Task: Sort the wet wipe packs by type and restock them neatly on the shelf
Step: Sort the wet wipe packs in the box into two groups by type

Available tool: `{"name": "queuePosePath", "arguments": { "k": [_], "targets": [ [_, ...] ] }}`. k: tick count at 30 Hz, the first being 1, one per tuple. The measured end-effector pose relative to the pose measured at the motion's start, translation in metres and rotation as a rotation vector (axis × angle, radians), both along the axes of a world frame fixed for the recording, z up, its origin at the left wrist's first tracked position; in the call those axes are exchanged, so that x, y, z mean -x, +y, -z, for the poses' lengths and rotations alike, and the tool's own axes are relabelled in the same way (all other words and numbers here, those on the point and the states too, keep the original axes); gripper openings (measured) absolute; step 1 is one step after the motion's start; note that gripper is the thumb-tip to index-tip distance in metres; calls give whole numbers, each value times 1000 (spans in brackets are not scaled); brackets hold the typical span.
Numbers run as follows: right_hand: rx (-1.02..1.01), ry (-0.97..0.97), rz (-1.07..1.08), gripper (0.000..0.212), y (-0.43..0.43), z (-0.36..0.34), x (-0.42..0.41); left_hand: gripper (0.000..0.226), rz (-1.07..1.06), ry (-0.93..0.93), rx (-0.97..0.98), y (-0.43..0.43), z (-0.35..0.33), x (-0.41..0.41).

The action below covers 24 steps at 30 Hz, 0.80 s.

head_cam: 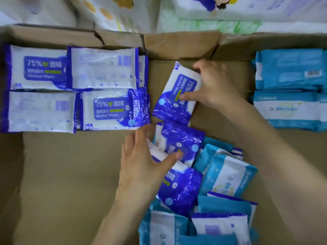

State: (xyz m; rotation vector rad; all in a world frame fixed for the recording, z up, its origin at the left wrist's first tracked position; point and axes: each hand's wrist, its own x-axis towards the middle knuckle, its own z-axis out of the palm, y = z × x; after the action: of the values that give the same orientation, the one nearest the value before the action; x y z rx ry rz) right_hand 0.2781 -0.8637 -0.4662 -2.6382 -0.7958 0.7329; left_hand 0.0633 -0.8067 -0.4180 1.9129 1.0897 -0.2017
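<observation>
My right hand (214,85) grips a dark-blue alcohol wipe pack (175,98) in the middle of the cardboard, thumb on its front, fingers over its top edge. My left hand (143,160) holds another dark-blue pack (184,142) at the top of a mixed pile (212,191) of dark-blue and light-blue packs at the bottom right, thumb pressed on its face. Several dark-blue packs (74,87) lie sorted in rows at the left. Light-blue packs (290,89) are stacked at the right.
Everything lies on flattened brown cardboard (70,174) with raised flaps (180,45) at the back. Behind the flaps lie large white printed packages (221,16). Bare cardboard stretches across the lower left.
</observation>
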Motion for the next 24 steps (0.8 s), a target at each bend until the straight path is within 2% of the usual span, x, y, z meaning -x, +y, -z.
{"name": "queuePosePath", "arguments": {
  "k": [4,6,10,13,16,19,24],
  "targets": [
    [104,-36,43,59,0,-2,4,85,36,179,151,17,6,28],
    [70,-7,68,53,-3,-8,10,79,27,189,211,25,9,39],
    [-217,156,269,38,-16,-24,22,48,-36,66,369,36,8,43],
    [-475,348,556,32,-28,-45,36,29,-47,-93,400,47,-4,45],
    [-719,512,790,27,-33,-66,55,29,-305,-267,451,69,-15,52],
    [-856,697,896,24,-21,-76,83,28,-587,-364,370,105,-17,67],
    [-827,864,834,21,24,-69,128,12,-634,-432,171,165,-4,95]
  ]
}}
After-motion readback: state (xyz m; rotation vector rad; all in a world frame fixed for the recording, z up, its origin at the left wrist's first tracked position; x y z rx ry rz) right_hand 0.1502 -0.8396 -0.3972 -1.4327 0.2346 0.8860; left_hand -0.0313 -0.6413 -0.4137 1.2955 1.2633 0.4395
